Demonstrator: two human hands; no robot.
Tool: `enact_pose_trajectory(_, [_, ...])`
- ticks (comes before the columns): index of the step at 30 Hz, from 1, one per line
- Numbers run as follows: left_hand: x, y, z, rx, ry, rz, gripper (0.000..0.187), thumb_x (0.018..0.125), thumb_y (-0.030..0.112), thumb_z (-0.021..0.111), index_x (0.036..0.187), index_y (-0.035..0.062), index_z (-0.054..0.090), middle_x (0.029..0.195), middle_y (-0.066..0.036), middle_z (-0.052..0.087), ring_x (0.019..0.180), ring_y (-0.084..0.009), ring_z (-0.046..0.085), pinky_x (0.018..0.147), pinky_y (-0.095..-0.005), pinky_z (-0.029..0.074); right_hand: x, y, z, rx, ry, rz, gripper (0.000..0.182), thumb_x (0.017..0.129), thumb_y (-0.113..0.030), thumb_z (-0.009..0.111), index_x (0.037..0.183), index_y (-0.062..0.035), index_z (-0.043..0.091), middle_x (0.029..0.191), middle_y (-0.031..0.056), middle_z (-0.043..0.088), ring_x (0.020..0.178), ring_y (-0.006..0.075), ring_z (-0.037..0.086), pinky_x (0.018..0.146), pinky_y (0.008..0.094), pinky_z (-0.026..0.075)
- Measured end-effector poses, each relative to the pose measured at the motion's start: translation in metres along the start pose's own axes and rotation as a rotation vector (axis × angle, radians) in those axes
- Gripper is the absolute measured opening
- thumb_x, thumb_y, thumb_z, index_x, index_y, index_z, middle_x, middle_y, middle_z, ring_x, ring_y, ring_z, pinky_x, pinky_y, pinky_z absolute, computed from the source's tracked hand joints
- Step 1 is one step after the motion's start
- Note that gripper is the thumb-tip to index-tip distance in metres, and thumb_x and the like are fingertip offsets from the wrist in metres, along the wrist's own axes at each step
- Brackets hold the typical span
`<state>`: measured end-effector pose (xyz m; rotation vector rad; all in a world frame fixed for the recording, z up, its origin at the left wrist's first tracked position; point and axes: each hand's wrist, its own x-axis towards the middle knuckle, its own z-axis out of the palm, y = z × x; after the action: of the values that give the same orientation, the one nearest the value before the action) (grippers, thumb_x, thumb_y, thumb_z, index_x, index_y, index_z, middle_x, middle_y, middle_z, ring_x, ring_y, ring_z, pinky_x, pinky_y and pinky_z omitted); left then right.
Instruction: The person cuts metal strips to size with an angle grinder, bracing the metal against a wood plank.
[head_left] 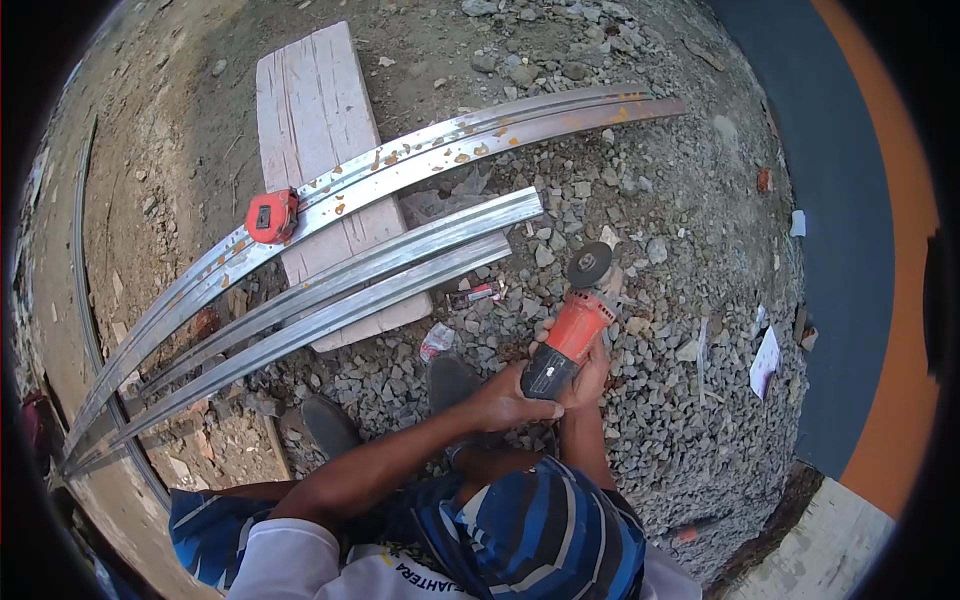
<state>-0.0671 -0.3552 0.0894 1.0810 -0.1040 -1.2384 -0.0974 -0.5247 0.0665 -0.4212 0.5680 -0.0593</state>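
A red and black angle grinder is in both my hands, its dark round disc pointing away from me. My left hand is closed around the rear of its body. My right hand grips it from the right side, partly hidden behind the tool. To the left, two shorter metal channels lie across a whitish wooden plank, their ends apart from the disc. Beyond them, longer metal profiles with orange-brown patches cross the plank. A red tape measure rests on these.
Loose gravel covers the ground around my shoes. A crumpled wrapper and a small red packet lie near the plank. Along the right runs a dark grey and orange surface. Another long metal bar lies far left.
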Motion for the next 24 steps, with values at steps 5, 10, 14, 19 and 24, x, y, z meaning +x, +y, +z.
enact_pose_trajectory(5, [0.021, -0.048, -0.007, 0.256, 0.283, 0.110, 0.064, 0.073, 0.034, 0.087, 0.117, 0.0002, 0.055, 0.097, -0.015, 0.070, 0.090, -0.0306, 0.070, 0.083, -0.0428, 0.054, -0.008, 0.012, 0.015, -0.213, 0.108, 0.020, 0.060, 0.103, -0.055, 0.050, 0.131, -0.0018, 0.054, 0.110, 0.0166, 0.068, 0.095, 0.0271, 0.069, 0.083, 0.0429, 0.058])
enact_pose_trajectory(10, [0.023, -0.013, -0.001, 0.852, 0.290, -0.200, 0.086, 0.071, 0.043, 0.085, 0.132, -0.0031, 0.045, 0.106, -0.025, 0.068, 0.098, -0.0409, 0.068, 0.086, -0.0447, 0.054, -0.010, 0.015, 0.019, -1.149, 0.462, -0.149, 0.045, 0.086, -0.024, 0.081, 0.120, -0.0028, 0.060, 0.102, 0.0063, 0.066, 0.089, 0.0151, 0.063, 0.080, 0.0328, 0.052])
enact_pose_trajectory(14, [0.032, -0.019, 0.004, 0.881, 0.049, -0.006, 0.091, 0.074, 0.044, 0.084, 0.141, -0.0026, 0.043, 0.114, -0.025, 0.066, 0.103, -0.0375, 0.068, 0.084, -0.0439, 0.055, 0.007, -0.015, -0.030, -0.664, 0.501, -0.085, 0.040, 0.075, -0.012, 0.082, 0.108, -0.0052, 0.061, 0.088, 0.0013, 0.062, 0.076, 0.0134, 0.060, 0.068, 0.0318, 0.050])
enact_pose_trajectory(19, [-0.019, 0.024, -0.038, 1.055, -0.111, 0.252, 0.067, 0.088, 0.041, 0.075, 0.141, 0.0051, 0.052, 0.103, -0.018, 0.069, 0.090, -0.0373, 0.069, 0.078, -0.0432, 0.055, 0.018, -0.102, -0.053, -0.962, 0.677, -0.289, 0.051, 0.071, -0.016, 0.086, 0.116, -0.0047, 0.062, 0.097, 0.0051, 0.068, 0.081, 0.0152, 0.063, 0.073, 0.0331, 0.052])
enact_pose_trajectory(24, [-0.114, 0.099, -0.118, 1.308, 0.039, 0.171, 0.043, 0.083, 0.024, 0.078, 0.121, 0.0099, 0.065, 0.087, -0.010, 0.068, 0.084, -0.0312, 0.070, 0.076, -0.0428, 0.056, 0.029, -0.193, -0.103, -1.218, 0.742, -0.138, 0.053, 0.071, -0.025, 0.084, 0.114, -0.0024, 0.064, 0.090, 0.0070, 0.069, 0.080, 0.0199, 0.066, 0.076, 0.0371, 0.053])
